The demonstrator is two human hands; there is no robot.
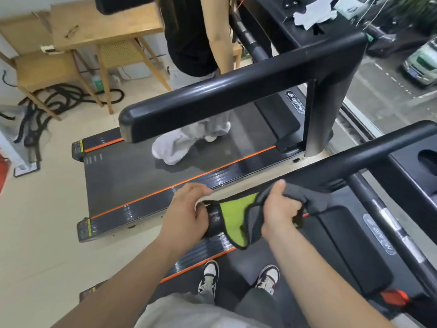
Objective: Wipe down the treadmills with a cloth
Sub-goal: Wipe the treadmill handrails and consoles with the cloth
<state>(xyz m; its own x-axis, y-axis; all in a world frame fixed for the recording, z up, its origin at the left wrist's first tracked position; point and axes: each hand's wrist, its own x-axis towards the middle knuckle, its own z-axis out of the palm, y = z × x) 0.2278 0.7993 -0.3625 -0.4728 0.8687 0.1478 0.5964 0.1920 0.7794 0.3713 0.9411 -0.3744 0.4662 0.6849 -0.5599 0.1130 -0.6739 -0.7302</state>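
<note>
Both forearms reach forward over the near treadmill [331, 245], where the wearer's sneakers [209, 276] stand on the belt. Left hand [186, 214] pinches one end of a grey-and-lime cloth [238, 221], its grip tight on the edge; right hand [281, 209] is fisted around the other end, so the cloth hangs slack between them in the air. Beyond, a second person's legs [189, 138] stand on the far treadmill [142, 171]. A wooden table [104, 27] stands further back.
</note>
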